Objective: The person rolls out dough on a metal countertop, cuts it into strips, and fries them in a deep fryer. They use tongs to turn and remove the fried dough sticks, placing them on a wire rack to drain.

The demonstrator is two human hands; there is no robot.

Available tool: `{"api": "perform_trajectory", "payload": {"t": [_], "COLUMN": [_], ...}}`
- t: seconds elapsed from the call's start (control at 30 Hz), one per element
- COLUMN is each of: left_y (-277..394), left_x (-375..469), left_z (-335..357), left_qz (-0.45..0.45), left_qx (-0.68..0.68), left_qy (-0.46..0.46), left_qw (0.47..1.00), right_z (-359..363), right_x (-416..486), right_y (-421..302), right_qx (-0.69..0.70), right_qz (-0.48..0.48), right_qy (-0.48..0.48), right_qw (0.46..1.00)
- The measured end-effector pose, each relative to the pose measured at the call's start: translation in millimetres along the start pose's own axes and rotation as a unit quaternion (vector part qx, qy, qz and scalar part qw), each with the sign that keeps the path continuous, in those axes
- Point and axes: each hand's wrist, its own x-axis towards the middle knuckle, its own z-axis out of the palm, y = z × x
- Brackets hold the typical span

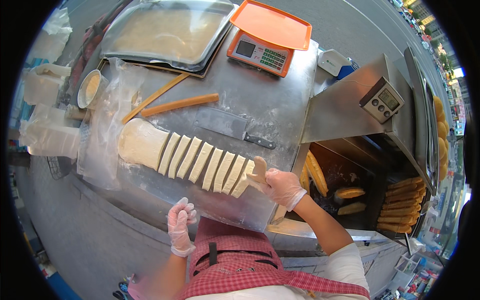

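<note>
My right hand (284, 188), in a clear plastic glove, is closed around a pale brown tool (259, 168), apparently wooden, whose end is over the rightmost of several cut dough strips (201, 162). The strips lie side by side on the metal table, with a larger uncut slab of dough (143, 144) at their left. Just off the table's front edge, my gloved left hand (182, 225) is loosely curled and nothing shows in it. Behind the strips rests a cleaver (221, 123), its black handle pointing right.
Two wooden sticks (180, 104) (155, 98) lie behind the slab. An orange scale (262, 52) and a plastic-covered tray (165, 33) stand at the back. To the right is a fryer with dark oil and fried dough sticks (317, 174); more (401, 205) are stacked beyond. A digital thermometer (381, 100) sits above.
</note>
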Motion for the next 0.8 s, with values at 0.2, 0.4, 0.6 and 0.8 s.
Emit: {"api": "perform_trajectory", "payload": {"t": [0.2, 0.4, 0.6, 0.8], "left_y": [0.3, 5.2, 11.4, 12.4], "left_x": [-0.8, 1.0, 1.0, -3.5], "left_z": [4.1, 6.3, 5.9, 2.4], "left_qz": [0.004, 0.004, 0.008, 0.019], "left_qx": [-0.003, -0.006, -0.010, 0.011], "left_qy": [-0.002, 0.006, -0.002, 0.023], "left_qw": [1.000, 1.000, 1.000, 0.999], "right_z": [-5.8, -3.8, 38.7, 57.1], "right_x": [10.6, 5.8, -9.1, 5.3], "right_y": [2.5, 13.4, 10.7, -8.9], "right_qx": [-0.035, -0.030, 0.008, 0.026], "right_qz": [-0.002, 0.010, -0.043, -0.083], "right_qy": [-0.091, -0.109, -0.125, 0.101], "right_qw": [0.995, 0.994, 0.991, 0.991]}}
